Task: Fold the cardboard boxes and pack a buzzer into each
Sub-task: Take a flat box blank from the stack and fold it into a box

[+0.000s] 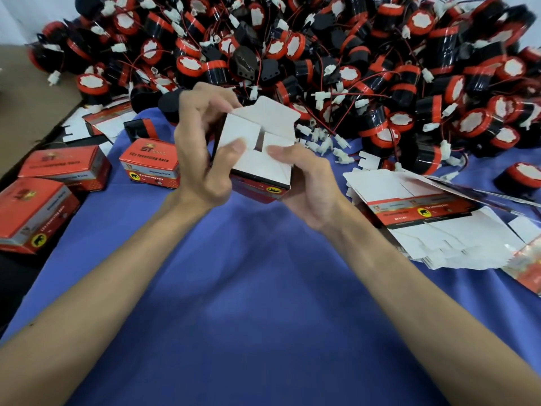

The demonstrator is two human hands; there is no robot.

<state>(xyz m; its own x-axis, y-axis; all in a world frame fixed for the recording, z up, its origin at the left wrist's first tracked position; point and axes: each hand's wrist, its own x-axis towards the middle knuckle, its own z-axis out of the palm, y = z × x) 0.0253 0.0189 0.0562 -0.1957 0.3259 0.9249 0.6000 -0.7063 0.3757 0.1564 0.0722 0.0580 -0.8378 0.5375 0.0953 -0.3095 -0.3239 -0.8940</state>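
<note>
Above the middle of the blue cloth point(248, 303), the person is holding a half-folded box point(260, 174) off the surface with both hands. The left hand point(202, 153) is gripping the box's left side, its fingers curling round the far edge and its thumb pressing down on one white flap point(238, 131). The right hand point(310, 189) is cupping the right side from below, its thumb lying on the neighbouring flap, so both hands are clasping the box. The flaps are lying partly folded in, with a dark gap showing between them and one flap standing up at the back. Behind the box, a big heap of red-and-black buzzers point(366, 60) with wires and white plugs is filling the far side. Three closed boxes point(150, 164) are sitting to the left, and a stack of flat boxes point(439, 227) is lying to the right.
</note>
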